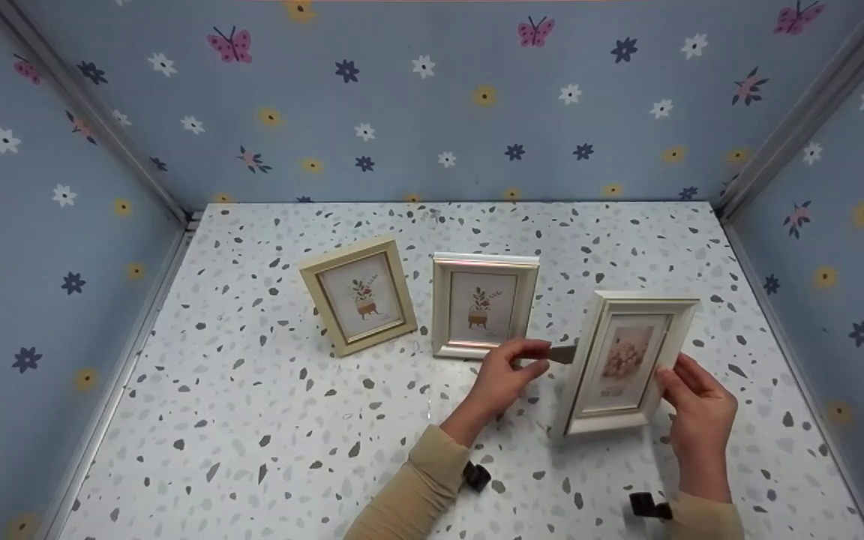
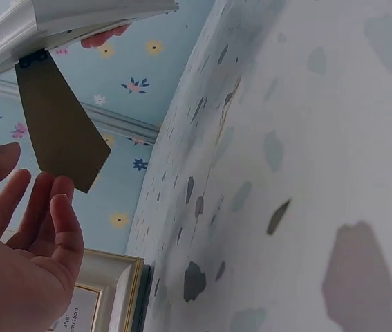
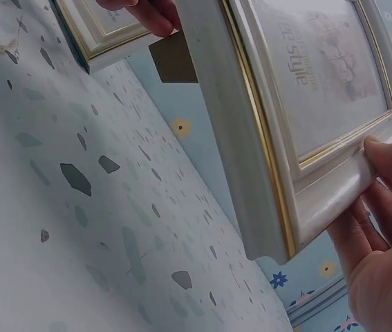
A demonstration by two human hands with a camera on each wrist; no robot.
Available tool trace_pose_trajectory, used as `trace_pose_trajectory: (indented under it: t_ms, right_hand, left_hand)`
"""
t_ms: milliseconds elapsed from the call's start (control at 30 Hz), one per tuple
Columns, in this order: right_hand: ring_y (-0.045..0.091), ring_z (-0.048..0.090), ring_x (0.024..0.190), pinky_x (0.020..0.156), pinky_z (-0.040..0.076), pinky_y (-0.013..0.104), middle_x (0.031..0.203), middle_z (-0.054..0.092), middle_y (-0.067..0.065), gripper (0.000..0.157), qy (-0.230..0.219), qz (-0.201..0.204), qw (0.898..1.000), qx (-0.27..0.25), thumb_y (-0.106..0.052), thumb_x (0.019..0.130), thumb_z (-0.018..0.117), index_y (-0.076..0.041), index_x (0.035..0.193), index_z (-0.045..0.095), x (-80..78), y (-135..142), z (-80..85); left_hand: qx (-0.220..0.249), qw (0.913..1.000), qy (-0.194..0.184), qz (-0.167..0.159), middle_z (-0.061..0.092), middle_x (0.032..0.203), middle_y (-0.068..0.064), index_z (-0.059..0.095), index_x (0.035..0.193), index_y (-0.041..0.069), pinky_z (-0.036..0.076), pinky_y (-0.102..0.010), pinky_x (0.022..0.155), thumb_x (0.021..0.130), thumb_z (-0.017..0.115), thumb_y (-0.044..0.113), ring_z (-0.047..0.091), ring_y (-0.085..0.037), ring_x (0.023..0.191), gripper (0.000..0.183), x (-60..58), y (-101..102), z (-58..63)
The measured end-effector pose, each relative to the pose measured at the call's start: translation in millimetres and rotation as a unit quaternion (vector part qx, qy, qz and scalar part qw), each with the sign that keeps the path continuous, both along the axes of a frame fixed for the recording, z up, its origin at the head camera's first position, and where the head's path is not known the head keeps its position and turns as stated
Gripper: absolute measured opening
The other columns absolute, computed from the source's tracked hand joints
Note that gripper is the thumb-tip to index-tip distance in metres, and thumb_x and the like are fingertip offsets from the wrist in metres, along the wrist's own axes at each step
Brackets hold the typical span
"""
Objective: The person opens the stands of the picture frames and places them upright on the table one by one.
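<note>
My right hand (image 1: 704,409) grips a white picture frame (image 1: 583,367) with gold trim by its right side, thumb on the front and fingers behind. The frame is tilted and holds a picture of pale pink round shapes. A brown stand leg (image 2: 61,128) swings out from its back. At the free end of that leg is my left hand (image 1: 503,375), its fingertips right at the edge and its thumb apart from them. Behind the left hand stands a second white picture frame (image 1: 441,307) with a potted plant picture, its lower right corner partly covered by the fingers.
A cream picture frame (image 1: 324,311) with a similar plant picture stands angled at the left. The speckled white tabletop (image 1: 267,427) is bounded by blue flowered walls (image 1: 432,112) at the back and both sides.
</note>
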State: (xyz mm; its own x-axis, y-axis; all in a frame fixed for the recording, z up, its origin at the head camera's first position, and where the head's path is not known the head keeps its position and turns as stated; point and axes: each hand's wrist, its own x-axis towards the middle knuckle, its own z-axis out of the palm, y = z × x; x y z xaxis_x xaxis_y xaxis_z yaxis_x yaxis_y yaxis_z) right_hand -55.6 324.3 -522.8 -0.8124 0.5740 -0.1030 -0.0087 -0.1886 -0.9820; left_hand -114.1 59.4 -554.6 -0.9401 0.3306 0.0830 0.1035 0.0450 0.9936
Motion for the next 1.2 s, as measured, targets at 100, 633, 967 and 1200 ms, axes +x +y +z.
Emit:
trace_pose_trajectory:
  t_ms: [100, 633, 967, 1200]
  right_hand:
    - [0.011, 0.072, 0.083, 0.069, 0.058, 0.024, 0.096, 0.075, -0.001, 0.035, -0.005, 0.002, 1.000, -0.010, 0.002, 0.082, 0.080, -0.002, 0.116, 0.073, -0.2, 2, -0.2]
    - [0.014, 0.073, 0.079, 0.069, 0.058, 0.026, 0.093, 0.076, 0.002, 0.032, -0.002, 0.044, 0.999, 0.005, 0.009, 0.082, 0.076, 0.002, 0.113, 0.074, 3.1, 4, -2.1]
    - [0.012, 0.071, 0.084, 0.071, 0.058, 0.025, 0.095, 0.075, 0.001, 0.034, -0.010, 0.037, 0.999, 0.014, 0.006, 0.082, 0.078, 0.001, 0.115, 0.073, 1.2, 4, -4.1]
    - [0.013, 0.071, 0.087, 0.072, 0.058, 0.024, 0.097, 0.074, 0.001, 0.036, -0.009, 0.030, 0.999, 0.011, 0.002, 0.081, 0.080, 0.001, 0.116, 0.072, -0.3, 4, -3.6]
  left_hand:
    - [0.009, 0.9999, -0.008, -0.006, 0.068, 0.115, 0.003, 0.069, 0.123, 0.011, 0.051, -0.028, 0.088, 0.094, 0.070, 0.014, 0.062, -0.009, 0.108, 0.029, -0.1, 0, 0.4]
    - [0.147, 0.9854, -0.048, -0.070, 0.048, 0.143, -0.025, 0.050, 0.139, -0.008, 0.050, -0.031, 0.096, 0.096, 0.063, -0.002, 0.049, -0.038, 0.131, 0.045, -2.0, 1, 4.2]
    - [0.146, 0.9856, -0.042, -0.074, 0.047, 0.141, -0.030, 0.048, 0.137, -0.013, 0.049, -0.029, 0.096, 0.095, 0.061, -0.006, 0.046, -0.047, 0.129, 0.044, 2.1, -2, 16.7]
    - [0.146, 0.9858, -0.050, -0.065, 0.050, 0.142, -0.025, 0.053, 0.138, -0.005, 0.050, -0.032, 0.097, 0.096, 0.061, -0.003, 0.051, -0.039, 0.128, 0.043, -0.4, 0, 2.1]
